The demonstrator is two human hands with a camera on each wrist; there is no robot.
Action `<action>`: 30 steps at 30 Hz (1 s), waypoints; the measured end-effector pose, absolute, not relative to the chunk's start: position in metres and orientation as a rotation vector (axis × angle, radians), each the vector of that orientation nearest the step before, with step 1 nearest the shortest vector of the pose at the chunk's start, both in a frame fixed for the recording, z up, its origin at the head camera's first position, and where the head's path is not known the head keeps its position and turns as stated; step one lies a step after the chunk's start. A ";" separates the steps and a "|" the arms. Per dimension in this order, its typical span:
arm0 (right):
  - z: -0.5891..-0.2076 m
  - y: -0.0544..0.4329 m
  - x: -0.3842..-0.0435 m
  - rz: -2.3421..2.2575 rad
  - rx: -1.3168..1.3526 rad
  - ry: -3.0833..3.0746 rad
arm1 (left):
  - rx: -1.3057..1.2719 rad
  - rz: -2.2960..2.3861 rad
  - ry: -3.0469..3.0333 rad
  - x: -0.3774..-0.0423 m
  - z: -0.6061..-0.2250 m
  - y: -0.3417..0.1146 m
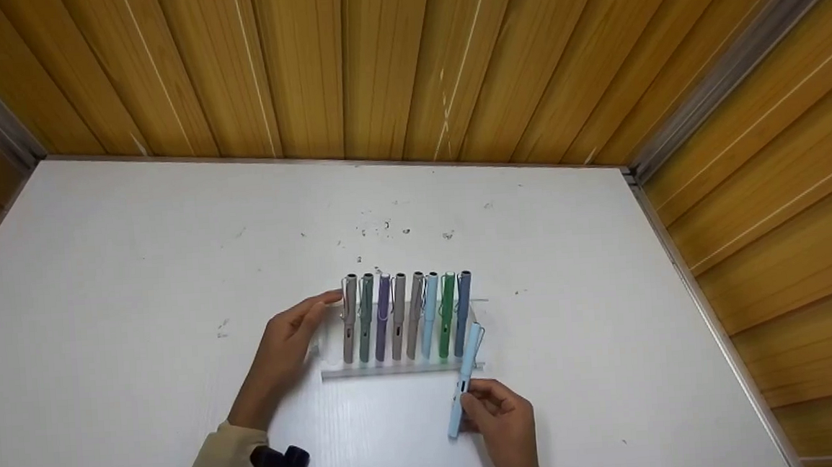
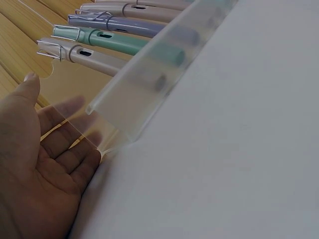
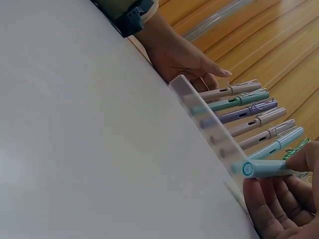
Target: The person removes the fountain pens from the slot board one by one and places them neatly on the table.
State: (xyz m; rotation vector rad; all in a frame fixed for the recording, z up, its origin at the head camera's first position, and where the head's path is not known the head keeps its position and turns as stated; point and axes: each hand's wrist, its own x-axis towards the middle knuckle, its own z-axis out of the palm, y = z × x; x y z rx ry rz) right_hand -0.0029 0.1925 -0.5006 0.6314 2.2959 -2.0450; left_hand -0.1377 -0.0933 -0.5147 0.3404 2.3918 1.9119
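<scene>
A clear pen stand (image 1: pixel 403 371) on the white table bears a row of several fountain pens with metal clips: greyish-brown, dark green, purple, light blue, green and blue. At the stand's left end is my left hand (image 1: pixel 286 346). The left wrist view shows its fingers (image 2: pixel 65 117) loosely bent behind the clear panel, thumb raised apart from it. In front of the stand's right end, my right hand (image 1: pixel 503 419) pinches a light blue fountain pen (image 1: pixel 470 349) between thumb and fingers. That pen leans over the stand's front lip, cap end up and away; whether they touch I cannot tell.
A black strap-like device (image 1: pixel 280 461) sits at the left sleeve's cuff. Small dark marks (image 1: pixel 406 231) dot the white tabletop (image 1: pixel 570 274) behind the stand. Wood-patterned panels (image 1: pixel 377 62) rise along the table's back and right edges.
</scene>
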 end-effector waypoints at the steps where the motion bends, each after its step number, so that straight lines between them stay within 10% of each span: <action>1: -0.501 0.191 -0.003 -2.052 0.616 2.286 | 0.344 1.910 2.393 -0.138 -0.515 -0.093; 30: -0.503 0.143 0.006 -2.012 0.390 2.120 | 0.320 1.913 2.379 -0.136 -0.513 -0.093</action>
